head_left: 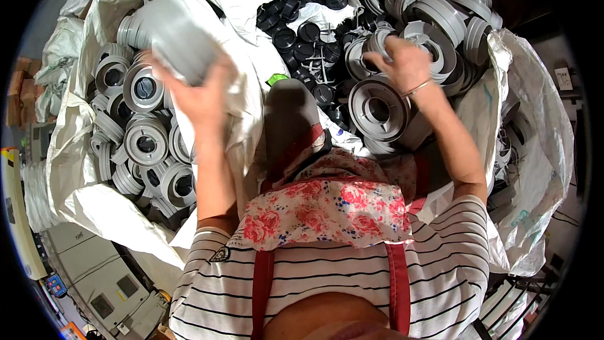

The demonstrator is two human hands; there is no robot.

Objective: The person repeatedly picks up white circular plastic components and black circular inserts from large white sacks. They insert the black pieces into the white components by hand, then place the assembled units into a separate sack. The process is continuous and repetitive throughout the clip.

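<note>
My left hand is raised over the white sack on the left, its fingers closed round a grey plastic cylinder. Motion smears that part, so its details cannot be told. Below it, the sack holds many grey flanged plastic rings, several with black centres. On the right, my right hand is in a heap of similar parts, its bent fingers at the rim of a grey plastic ring; the fingertips are partly hidden. A large grey flanged ring lies just below that hand, its round opening facing up.
Black round plastic parts lie heaped between the two sides. A white woven sack stands open at the right; the left sack's folded rim rises beside my left arm. Grey cabinets stand at lower left.
</note>
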